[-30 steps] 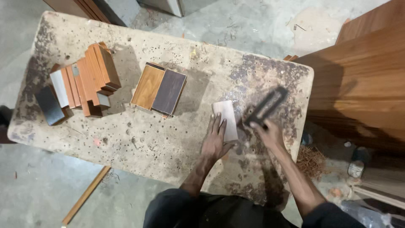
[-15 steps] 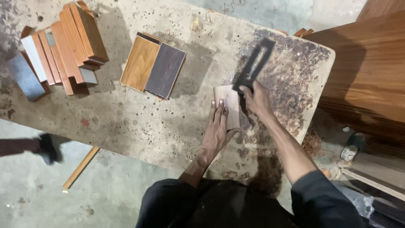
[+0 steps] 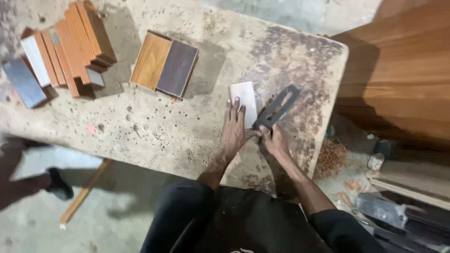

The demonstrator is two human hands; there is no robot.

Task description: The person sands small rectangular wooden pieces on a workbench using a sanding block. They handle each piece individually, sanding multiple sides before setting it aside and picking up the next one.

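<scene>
A small pale rectangular board piece (image 3: 244, 96) lies flat on the worn, pitted worktable (image 3: 154, 126). My left hand (image 3: 233, 129) presses on its near end with fingers spread flat. My right hand (image 3: 274, 140) grips the near end of a long dark flat tool (image 3: 277, 106), which lies angled along the right edge of the pale piece, pointing away to the upper right.
Two sample boards, one tan and one dark brown (image 3: 165, 67), lie side by side at mid-table. A stack of orange, white and grey board strips (image 3: 61, 51) sits at the far left. A large brown wooden panel (image 3: 403, 75) stands to the right. Another person's foot (image 3: 58, 185) is on the floor at left.
The view has shifted, so the table sits differently in frame. My right hand with the dark tool has drawn back toward me along the pale piece; my left hand stays pressed on it.
</scene>
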